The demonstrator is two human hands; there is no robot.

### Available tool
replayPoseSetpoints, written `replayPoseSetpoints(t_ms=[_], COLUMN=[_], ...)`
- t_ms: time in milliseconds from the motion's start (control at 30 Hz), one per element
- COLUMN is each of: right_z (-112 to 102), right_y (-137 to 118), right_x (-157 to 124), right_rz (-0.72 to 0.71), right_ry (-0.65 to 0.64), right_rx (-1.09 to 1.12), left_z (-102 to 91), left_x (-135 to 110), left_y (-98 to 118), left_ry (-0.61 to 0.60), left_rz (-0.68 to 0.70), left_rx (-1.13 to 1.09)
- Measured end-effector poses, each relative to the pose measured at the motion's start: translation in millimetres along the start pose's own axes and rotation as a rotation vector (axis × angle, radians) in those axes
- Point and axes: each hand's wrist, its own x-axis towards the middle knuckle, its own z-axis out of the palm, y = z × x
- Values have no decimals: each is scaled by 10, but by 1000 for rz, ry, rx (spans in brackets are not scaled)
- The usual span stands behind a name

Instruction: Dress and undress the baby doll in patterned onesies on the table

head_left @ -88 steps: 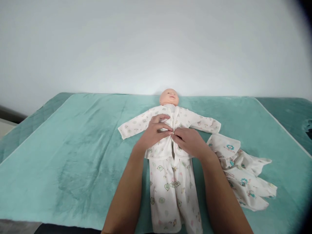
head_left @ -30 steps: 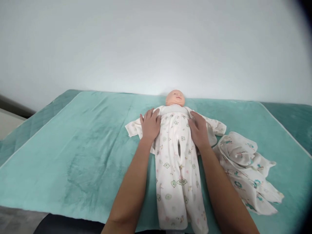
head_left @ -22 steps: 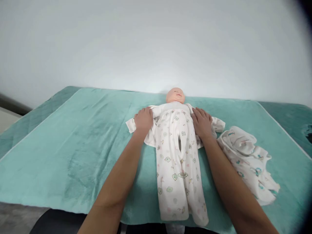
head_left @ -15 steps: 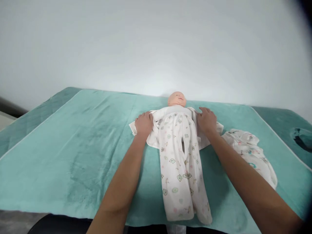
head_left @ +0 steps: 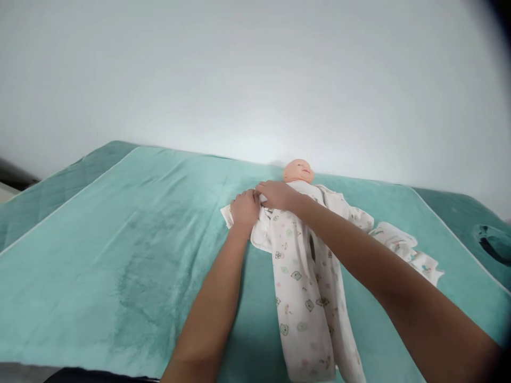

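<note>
A baby doll [head_left: 298,171] lies on its back with its head toward the wall. It has on printed baby pants [head_left: 297,276], and a white baby shirt [head_left: 261,234] is spread open around its upper body. My left hand [head_left: 245,207] is closed on the shirt's sleeve, at the doll's arm on the left side. Close beside it, my right hand [head_left: 275,195] reaches across the doll's chest, its fingers closed on the same sleeve near the shoulder. The fingers partly cover the cloth. On the right, the other sleeve [head_left: 359,218] stretches outward from the doll.
A green blanket [head_left: 139,239] covers the bed, with wrinkles on its left part. To the right lies another folded white printed garment [head_left: 411,252], partly behind my right forearm. A dark object in clear wrapping [head_left: 495,244] sits at the far right. A pale wall [head_left: 255,80] rises behind.
My right hand has moved left from the right-hand sleeve across the doll's chest to the left-hand sleeve. My left hand stays on that sleeve. The view has shifted slightly.
</note>
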Motion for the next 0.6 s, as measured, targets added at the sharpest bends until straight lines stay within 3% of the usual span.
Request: replayPoseSetpoints(t_ms=[200,400,600], right_z=[-46,-350,-604], right_y=[53,138,233], right_x=[-25,-282,-529], right_rz=[47,28,29], right_ry=[-77,-79,-104], right_rx=[-74,-289,-438], left_z=[-24,-80,-35], left_x=[9,-67,-92], left_y=[31,-11,-102], left_ry=[7,75,56], left_rz=[28,40,-7], left_rx=[9,-84,-125])
